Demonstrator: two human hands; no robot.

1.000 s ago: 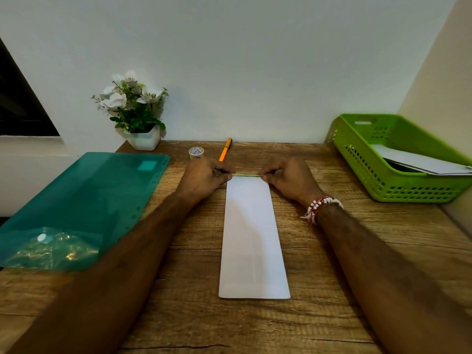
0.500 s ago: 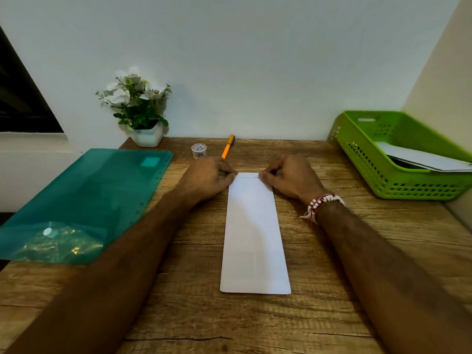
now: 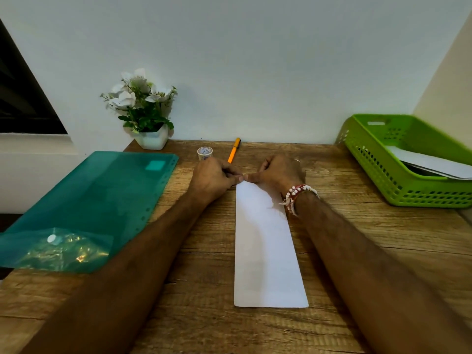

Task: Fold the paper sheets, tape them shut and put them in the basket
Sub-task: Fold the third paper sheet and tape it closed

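The far end of the long white folded paper strip [image 3: 265, 246] is hidden under the left hand [image 3: 214, 178] and right hand [image 3: 278, 173], both curled, pinching it. It lies flat on the grainy wooden counter [image 3: 204, 302]; the perforated green plastic basket [image 3: 378, 175], cut off at right, holds white sheets [image 3: 431, 163].

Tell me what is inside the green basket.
White paper lies slanted inside the green basket. Something dark shows beneath it; the near wall hides the basket floor.
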